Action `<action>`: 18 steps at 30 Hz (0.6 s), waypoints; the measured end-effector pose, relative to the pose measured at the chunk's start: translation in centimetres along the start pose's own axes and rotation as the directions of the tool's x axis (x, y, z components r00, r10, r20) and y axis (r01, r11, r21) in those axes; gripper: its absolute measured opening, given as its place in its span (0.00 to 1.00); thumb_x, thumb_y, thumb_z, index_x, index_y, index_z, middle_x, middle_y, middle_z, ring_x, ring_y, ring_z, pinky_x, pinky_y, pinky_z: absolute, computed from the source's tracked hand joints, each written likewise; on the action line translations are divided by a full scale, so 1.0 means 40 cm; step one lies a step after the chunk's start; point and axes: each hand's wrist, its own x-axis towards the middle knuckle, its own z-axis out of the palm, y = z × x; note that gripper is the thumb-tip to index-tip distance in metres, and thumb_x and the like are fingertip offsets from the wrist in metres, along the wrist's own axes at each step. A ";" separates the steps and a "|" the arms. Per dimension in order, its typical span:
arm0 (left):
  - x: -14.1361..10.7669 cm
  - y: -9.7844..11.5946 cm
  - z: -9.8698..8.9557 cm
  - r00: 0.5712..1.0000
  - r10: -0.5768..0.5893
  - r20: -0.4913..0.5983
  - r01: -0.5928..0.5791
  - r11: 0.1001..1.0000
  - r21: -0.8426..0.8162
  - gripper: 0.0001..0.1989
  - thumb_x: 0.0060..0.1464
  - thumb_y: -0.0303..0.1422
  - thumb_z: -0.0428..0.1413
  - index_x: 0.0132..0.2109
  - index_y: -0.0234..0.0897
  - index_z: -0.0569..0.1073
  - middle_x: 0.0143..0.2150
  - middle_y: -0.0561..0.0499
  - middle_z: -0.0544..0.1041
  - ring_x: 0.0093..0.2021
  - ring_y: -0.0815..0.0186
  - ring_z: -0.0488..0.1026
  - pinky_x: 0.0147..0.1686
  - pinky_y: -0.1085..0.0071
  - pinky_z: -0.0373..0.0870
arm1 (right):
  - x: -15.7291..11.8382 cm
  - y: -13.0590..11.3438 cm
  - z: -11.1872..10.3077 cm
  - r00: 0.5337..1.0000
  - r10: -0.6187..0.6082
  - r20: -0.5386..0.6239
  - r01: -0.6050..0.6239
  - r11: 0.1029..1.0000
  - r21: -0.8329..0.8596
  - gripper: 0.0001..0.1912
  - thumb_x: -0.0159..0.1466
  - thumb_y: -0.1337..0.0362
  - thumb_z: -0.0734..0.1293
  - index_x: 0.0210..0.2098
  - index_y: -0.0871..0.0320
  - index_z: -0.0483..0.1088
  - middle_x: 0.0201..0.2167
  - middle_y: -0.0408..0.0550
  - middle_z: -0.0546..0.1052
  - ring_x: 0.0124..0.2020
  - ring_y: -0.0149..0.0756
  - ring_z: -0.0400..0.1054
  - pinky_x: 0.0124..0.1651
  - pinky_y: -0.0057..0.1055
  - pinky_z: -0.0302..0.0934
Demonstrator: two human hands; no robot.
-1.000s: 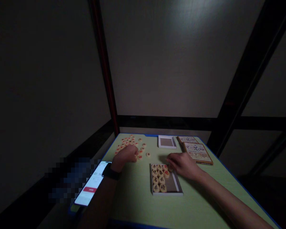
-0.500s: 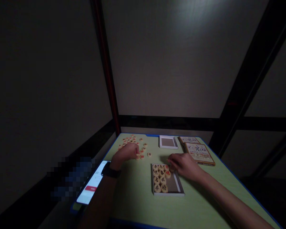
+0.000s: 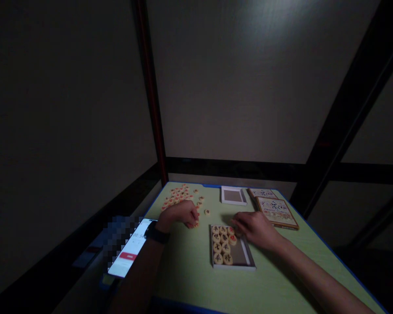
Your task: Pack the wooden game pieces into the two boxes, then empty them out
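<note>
Head view. Pieces (image 3: 217, 247): thick round discs, cream-tan, faces marked with characters in black or red. Ten plainly seen in shallow box (image 3: 234, 267) toward near side of counter (image 3: 190, 274): two columns of four, black-marked, then two red-marked at far end of third column. One darker, shadowed disc beside these, under fingers of right hand (image 3: 255, 226). Remaining pieces in loose scatter (image 3: 180, 195) at far left of counter, many red-marked; single disc (image 3: 207, 212) lying apart, between scatter and box.

Right hand: over far right corner of box, fingers bent, close together, touching shadowed disc; cannot tell if gripped. Left hand (image 3: 183, 212): at near edge of scatter, fingers curled downward, disc just under fingertips; grip on it likewise unclear. Dark band (image 3: 157, 235) around left wrist.

Counter: pale green, smooth, blue-edged. At far side, white-rimmed tray (image 3: 232, 195) with brown inside; to right, printed flat case (image 3: 277, 212) overlapping second case (image 3: 262, 193), both brown-edged. Lit phone (image 3: 128, 255) along left edge, red button on screen. Room dim: grey panel wall (image 3: 236, 87) with soft light patch at top, dark reddish post (image 3: 150, 87), broad black slanting beam (image 3: 340, 100) at right.

Box: white walls, thin, board-like; brown floor showing on right side.
</note>
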 end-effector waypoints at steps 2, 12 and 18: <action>0.006 -0.007 -0.002 0.999 0.022 -0.036 -0.020 0.998 0.053 0.09 0.35 0.26 0.61 0.30 0.32 0.79 0.24 0.51 0.79 0.30 0.63 0.77 0.31 0.73 0.70 | 0.000 0.000 0.000 1.000 -0.002 0.011 0.002 1.000 0.010 0.13 0.67 0.63 0.59 0.30 0.57 0.72 0.24 0.47 0.77 0.24 0.33 0.70 0.28 0.28 0.50; -0.027 0.003 -0.032 0.988 0.059 -0.144 -0.039 0.990 0.137 0.07 0.37 0.26 0.56 0.28 0.34 0.78 0.22 0.55 0.75 0.25 0.69 0.70 0.25 0.76 0.62 | -0.001 -0.004 -0.004 1.000 0.002 0.021 -0.002 0.999 0.034 0.14 0.68 0.62 0.58 0.32 0.58 0.73 0.25 0.47 0.77 0.25 0.34 0.71 0.29 0.28 0.51; -0.087 -0.025 -0.087 0.904 -0.011 -0.427 0.177 0.919 0.352 0.05 0.38 0.24 0.53 0.22 0.35 0.72 0.19 0.55 0.69 0.25 0.69 0.67 0.26 0.75 0.59 | 0.000 -0.005 -0.005 1.000 -0.002 0.028 0.001 0.999 0.041 0.15 0.68 0.61 0.58 0.31 0.57 0.72 0.24 0.47 0.77 0.25 0.33 0.70 0.29 0.28 0.52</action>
